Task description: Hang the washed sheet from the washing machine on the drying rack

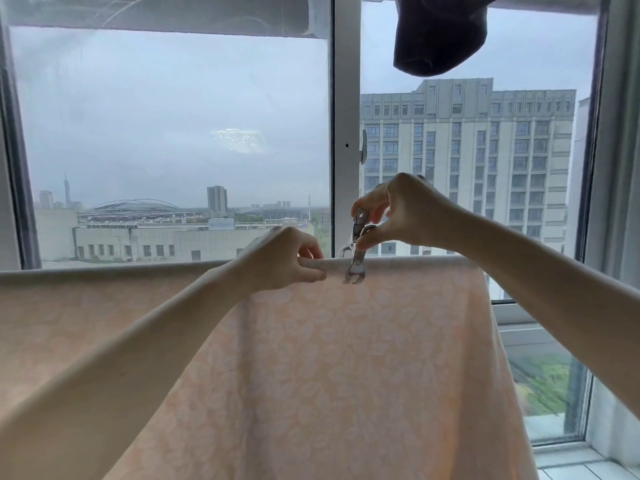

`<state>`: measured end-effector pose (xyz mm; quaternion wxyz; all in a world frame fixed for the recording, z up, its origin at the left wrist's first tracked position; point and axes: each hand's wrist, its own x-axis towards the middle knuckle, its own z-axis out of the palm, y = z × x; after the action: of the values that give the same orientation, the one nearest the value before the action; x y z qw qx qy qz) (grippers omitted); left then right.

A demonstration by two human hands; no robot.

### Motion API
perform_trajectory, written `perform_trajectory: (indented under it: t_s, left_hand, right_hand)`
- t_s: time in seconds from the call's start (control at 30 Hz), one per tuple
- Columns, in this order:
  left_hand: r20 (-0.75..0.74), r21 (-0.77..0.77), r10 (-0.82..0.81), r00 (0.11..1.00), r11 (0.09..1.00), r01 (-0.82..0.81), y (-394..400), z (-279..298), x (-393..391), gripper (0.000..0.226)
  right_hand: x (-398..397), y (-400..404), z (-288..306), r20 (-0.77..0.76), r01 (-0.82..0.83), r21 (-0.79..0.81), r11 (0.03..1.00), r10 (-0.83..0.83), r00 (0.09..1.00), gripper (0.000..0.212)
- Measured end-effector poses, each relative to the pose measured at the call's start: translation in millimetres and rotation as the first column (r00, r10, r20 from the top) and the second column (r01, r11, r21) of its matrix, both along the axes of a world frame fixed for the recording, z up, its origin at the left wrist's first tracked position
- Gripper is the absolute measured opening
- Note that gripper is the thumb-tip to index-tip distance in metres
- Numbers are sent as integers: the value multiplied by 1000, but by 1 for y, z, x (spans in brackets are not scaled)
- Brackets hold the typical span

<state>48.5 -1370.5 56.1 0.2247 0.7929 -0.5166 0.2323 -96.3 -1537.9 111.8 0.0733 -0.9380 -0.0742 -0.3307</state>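
Drying-rack bar wholly hidden under draped peach leaf-patterned cotton sheet (346,358). Sheet cut off at left and bottom edges. Far jaw of shiny metal clothes clip (356,247) behind fold, unseen. Dark navy hanging garment (438,32) cropped by top edge. Both forearms run out of frame.

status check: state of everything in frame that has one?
sheet: draped over the rail, hanging down
metal clip: squeezed open, straddling the sheet's top fold
right hand: pinching the clip handles
left hand: gripping the sheet's top fold
dark garment: hanging overhead
window handle: upright
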Motion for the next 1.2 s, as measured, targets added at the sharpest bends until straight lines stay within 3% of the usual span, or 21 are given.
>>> perform_trajectory:
  t_s: [0.2,0.4,0.53,0.8,0.97,1.2]
  left_hand:
    - [-11,-14,-40,999,999,39,1,0,0,18]
    - [-10,-24,-23,1000,999,23,0,-1,2,17]
    - [4,-23,-17,1000,1000,17,-1,0,1,17]
    - [122,-4,81,989,997,-81,9,-2,-9,20]
    - [153,52,147,977,986,-157,28,-3,-15,16]
    - [243,-25,312,919,949,-316,68,-6,-34,22]
  right_hand:
    - [16,2,-2,-92,12,7,1000,-11,996,45]
    - [22,1,-5,-122,8,-16,1000,-10,992,54]
    - [21,-3,-7,-155,-5,-27,1000,1,988,80]
    - [12,-2,-20,-137,-14,-33,999,9,991,97]
    - [-6,3,-24,-39,9,-50,999,-11,999,82]
    - [-41,22,-38,159,10,-97,995,5,987,49]
